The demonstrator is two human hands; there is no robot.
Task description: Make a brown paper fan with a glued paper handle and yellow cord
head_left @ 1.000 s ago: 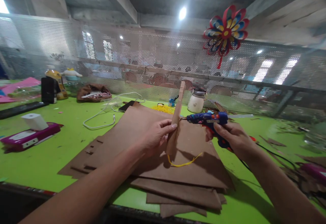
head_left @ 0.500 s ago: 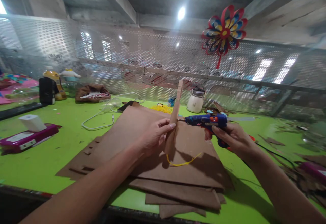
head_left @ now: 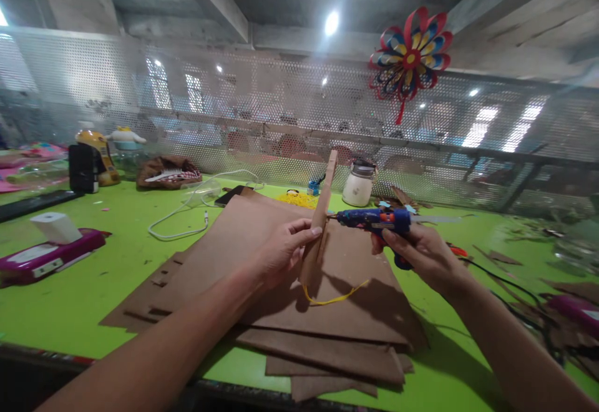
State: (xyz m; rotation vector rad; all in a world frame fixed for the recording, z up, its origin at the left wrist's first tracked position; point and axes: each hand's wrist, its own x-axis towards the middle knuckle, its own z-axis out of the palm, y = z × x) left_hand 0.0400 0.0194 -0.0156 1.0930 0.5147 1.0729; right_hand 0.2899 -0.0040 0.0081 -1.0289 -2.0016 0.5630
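My left hand (head_left: 287, 246) is closed on a narrow brown cardboard piece (head_left: 322, 203), holding it nearly upright with thumb and fingers. From the lower end of that piece a yellow strand (head_left: 334, 301) curves out to the right. In my right hand (head_left: 428, 253) is a blue glue gun (head_left: 369, 218), its fingers wrapped round the grip. The gun's nozzle points left and meets or nearly meets the right side of the cardboard piece; contact is hard to tell. A clear glue stick (head_left: 435, 219) sticks out of its back. Beneath both hands lie stacked brown cardboard sheets (head_left: 238, 237).
A purple power strip (head_left: 56, 256) with a white plug sits at left, near a white cable (head_left: 173, 234). At the back stand a white jar (head_left: 359, 186), a small blue pot (head_left: 313, 188) and yellow strands (head_left: 297, 198). Cardboard scraps and a black cord (head_left: 505, 281) lie at right.
The glue gun has shifted slightly left and down with my right hand. The left hand keeps its hold on the cardboard piece. The view has moved a little.
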